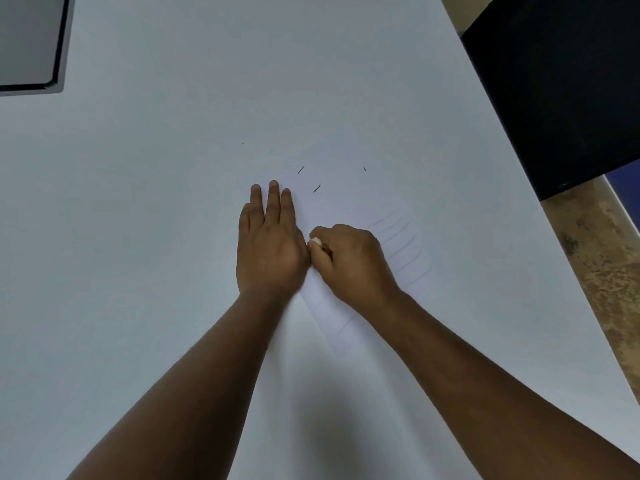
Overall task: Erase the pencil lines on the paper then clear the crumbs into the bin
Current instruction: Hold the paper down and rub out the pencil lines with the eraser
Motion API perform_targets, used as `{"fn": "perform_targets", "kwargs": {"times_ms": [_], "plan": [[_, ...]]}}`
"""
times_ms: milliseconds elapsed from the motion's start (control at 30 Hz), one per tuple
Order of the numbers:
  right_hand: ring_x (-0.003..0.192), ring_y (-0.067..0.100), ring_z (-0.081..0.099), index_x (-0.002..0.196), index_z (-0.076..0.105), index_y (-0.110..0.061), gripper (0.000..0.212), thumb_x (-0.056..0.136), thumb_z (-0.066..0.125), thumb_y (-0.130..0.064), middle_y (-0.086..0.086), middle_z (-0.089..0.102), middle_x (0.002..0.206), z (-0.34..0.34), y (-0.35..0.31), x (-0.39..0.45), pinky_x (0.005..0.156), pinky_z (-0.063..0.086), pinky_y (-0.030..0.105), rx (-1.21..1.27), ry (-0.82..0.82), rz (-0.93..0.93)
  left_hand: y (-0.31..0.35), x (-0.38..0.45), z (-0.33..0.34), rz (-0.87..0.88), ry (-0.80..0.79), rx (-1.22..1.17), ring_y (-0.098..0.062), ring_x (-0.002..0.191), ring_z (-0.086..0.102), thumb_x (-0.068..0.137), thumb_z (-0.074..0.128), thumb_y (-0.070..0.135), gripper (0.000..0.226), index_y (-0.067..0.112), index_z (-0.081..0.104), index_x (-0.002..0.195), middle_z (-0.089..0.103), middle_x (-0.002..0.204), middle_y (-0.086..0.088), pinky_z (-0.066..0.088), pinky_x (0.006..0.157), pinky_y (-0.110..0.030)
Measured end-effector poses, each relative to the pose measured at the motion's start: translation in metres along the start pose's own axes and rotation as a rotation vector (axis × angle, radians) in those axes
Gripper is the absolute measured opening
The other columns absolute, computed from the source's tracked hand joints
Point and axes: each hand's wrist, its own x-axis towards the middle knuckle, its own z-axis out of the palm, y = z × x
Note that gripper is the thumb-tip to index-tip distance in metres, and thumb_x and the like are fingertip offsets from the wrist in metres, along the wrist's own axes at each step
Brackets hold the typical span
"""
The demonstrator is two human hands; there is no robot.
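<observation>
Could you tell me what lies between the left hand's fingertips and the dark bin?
In the head view, eraser crumbs on white paper lie between the left hand and the bin.

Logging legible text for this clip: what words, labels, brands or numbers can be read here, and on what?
None can be read. The paper shows only faint pencil lines, not writing. The eraser in the right hand shows no print. The dark-framed panel is blank.

White table (138,237) carries paper (346,209), dark crumbs (317,187), a grey-framed panel (31,39)

Crumbs (317,187) beyond hands on paper (346,202)
</observation>
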Motion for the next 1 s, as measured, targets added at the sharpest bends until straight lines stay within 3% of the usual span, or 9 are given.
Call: {"fn": "perform_targets", "kwargs": {"times_ms": [67, 233, 400, 467, 567, 633, 767, 900, 1000], "plan": [[0.057, 0.023, 0.052, 0.079, 0.066, -0.010, 0.027, 0.094, 0.047, -0.022, 0.004, 0.052, 0.064, -0.005, 0.012, -0.006, 0.056, 0.043, 0.033, -0.092, 0.094, -0.020, 0.000, 0.000, -0.001, -0.003, -0.016, 0.016, -0.030, 0.159, -0.001, 0.104, 0.031, 0.019, 0.061, 0.008, 0.017, 0.162, 0.011, 0.171, -0.009, 0.003, 0.129, -0.042], [0.057, 0.025, 0.050, 0.072, 0.062, -0.010, 0.023, 0.091, 0.050, -0.016, 0.006, 0.049, 0.063, -0.030, 0.053, -0.002, 0.056, 0.036, 0.033, -0.176, 0.250, 0.173, 0.003, 0.001, 0.000, -0.021, -0.022, 0.015, -0.029, 0.159, -0.002, 0.107, 0.026, 0.023, 0.057, 0.009, 0.017, 0.162, 0.010, 0.172, -0.007, 0.001, 0.128, -0.043], [0.065, 0.026, 0.055, 0.086, 0.068, -0.009, 0.024, 0.097, 0.048, -0.019, 0.007, 0.055, 0.070, -0.004, 0.009, -0.019, 0.060, 0.044, 0.035, -0.117, 0.002, -0.152, 0.003, 0.002, 0.000, -0.032, -0.041, 0.032, -0.028, 0.159, -0.003, 0.109, 0.018, 0.037, 0.060, 0.010, 0.016, 0.162, 0.008, 0.172, -0.006, 0.001, 0.128, -0.042], [0.066, 0.028, 0.057, 0.087, 0.069, -0.008, 0.020, 0.097, 0.052, -0.015, 0.008, 0.056, 0.070, -0.016, 0.032, -0.009, 0.065, 0.044, 0.036, -0.158, 0.059, -0.139, 0.003, 0.001, -0.001, -0.032, -0.056, 0.032, -0.027, 0.159, -0.005, 0.109, 0.016, 0.037, 0.060, 0.010, 0.014, 0.163, 0.006, 0.172, -0.006, -0.001, 0.128, -0.042], [0.063, 0.027, 0.054, 0.083, 0.067, -0.008, 0.019, 0.095, 0.052, -0.013, 0.007, 0.053, 0.068, -0.037, 0.060, 0.008, 0.062, 0.045, 0.037, -0.211, 0.181, 0.025, 0.003, 0.002, 0.000, -0.035, -0.054, 0.036, -0.026, 0.158, -0.007, 0.110, 0.015, 0.036, 0.059, 0.011, 0.011, 0.163, 0.003, 0.172, -0.005, -0.002, 0.128, -0.041], [0.065, 0.027, 0.055, 0.084, 0.067, -0.008, 0.021, 0.096, 0.051, -0.014, 0.007, 0.055, 0.070, -0.026, 0.046, 0.003, 0.063, 0.044, 0.037, -0.212, 0.153, -0.072, 0.003, 0.002, -0.001, -0.036, -0.054, 0.034, -0.026, 0.159, -0.007, 0.110, 0.016, 0.036, 0.059, 0.011, 0.012, 0.163, 0.004, 0.172, -0.005, -0.002, 0.128, -0.042], [0.069, 0.028, 0.055, 0.092, 0.068, -0.003, 0.018, 0.096, 0.053, -0.012, 0.010, 0.058, 0.075, -0.017, 0.032, -0.019, 0.066, 0.048, 0.037, -0.179, -0.078, -0.349, 0.003, 0.001, -0.001, -0.031, -0.056, 0.031, -0.026, 0.159, -0.006, 0.110, 0.017, 0.035, 0.058, 0.010, 0.013, 0.163, 0.004, 0.172, -0.005, -0.001, 0.128, -0.043], [0.064, 0.028, 0.053, 0.083, 0.065, -0.005, 0.020, 0.097, 0.051, -0.010, 0.008, 0.052, 0.069, -0.045, 0.068, 0.015, 0.061, 0.047, 0.040, -0.255, 0.113, -0.144, 0.003, 0.001, 0.000, -0.032, -0.060, 0.041, -0.026, 0.158, -0.008, 0.110, 0.016, 0.035, 0.058, 0.011, 0.011, 0.163, 0.003, 0.172, -0.005, -0.002, 0.128, -0.043], [0.066, 0.030, 0.057, 0.087, 0.067, -0.004, 0.021, 0.097, 0.051, -0.012, 0.010, 0.056, 0.072, -0.031, 0.048, -0.002, 0.062, 0.047, 0.038, -0.213, 0.042, -0.247, 0.003, 0.002, 0.000, -0.030, -0.055, 0.043, -0.027, 0.159, -0.007, 0.110, 0.016, 0.035, 0.059, 0.010, 0.012, 0.163, 0.004, 0.172, -0.006, -0.002, 0.128, -0.042]]}}
